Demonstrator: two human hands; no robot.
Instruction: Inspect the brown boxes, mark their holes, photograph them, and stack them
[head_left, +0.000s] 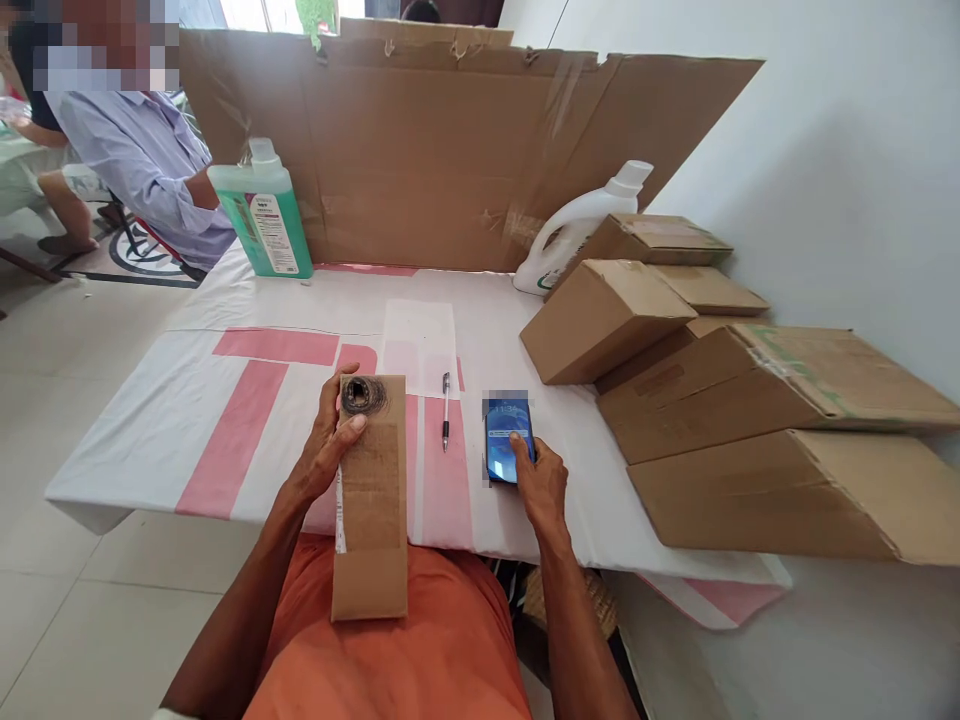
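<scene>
My left hand grips the left edge of a long flat cardboard piece, thumb on top. A dark scribbled ring marks the cardboard's far end, and its near end hangs over the table edge above my lap. My right hand rests on a smartphone that lies on the table with its screen lit; a fingertip touches the screen. A pen lies between the cardboard and the phone.
The table has a white and pink cover. A cardboard sheet stands at the back, with a green bottle and a white jug before it. Several cardboard boxes crowd the right side. Another person sits far left.
</scene>
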